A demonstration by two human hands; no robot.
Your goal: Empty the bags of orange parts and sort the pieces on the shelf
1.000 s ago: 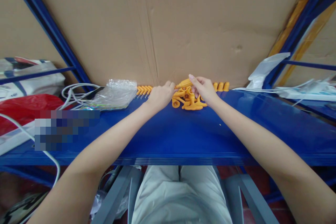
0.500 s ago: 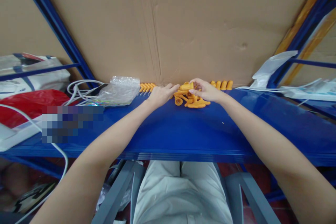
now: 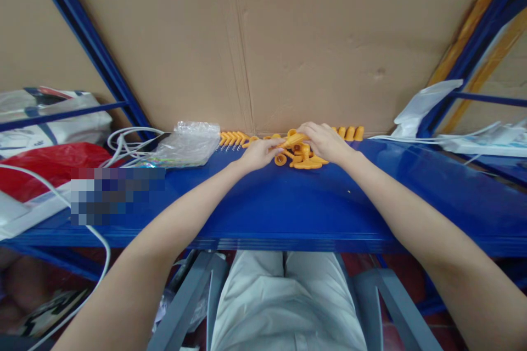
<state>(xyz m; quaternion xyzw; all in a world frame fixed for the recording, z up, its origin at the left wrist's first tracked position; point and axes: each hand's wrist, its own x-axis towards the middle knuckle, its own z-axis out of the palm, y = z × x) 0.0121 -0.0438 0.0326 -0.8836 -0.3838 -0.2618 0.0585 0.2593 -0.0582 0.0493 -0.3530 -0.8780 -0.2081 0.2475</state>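
Observation:
A heap of small orange plastic parts (image 3: 302,159) lies at the back of the blue shelf (image 3: 288,203), against a cardboard wall. My left hand (image 3: 258,153) and my right hand (image 3: 325,141) meet over the heap, both with fingers pinched on one orange part (image 3: 293,140) held between them. A row of orange parts with small springs (image 3: 231,138) lies left of my left hand. Another short row of orange caps (image 3: 349,132) stands right of my right hand.
A crumpled clear plastic bag (image 3: 185,145) and white cables (image 3: 127,142) lie at the left, with a red bag (image 3: 37,167) beyond. White plastic packets (image 3: 428,104) sit at the right. Blue rack posts (image 3: 90,49) flank the cardboard. My lap and a grey stool frame are below the shelf.
My right hand has lowered onto the heap with the orange part. My left hand has moved right to meet it and now pinches the same part.

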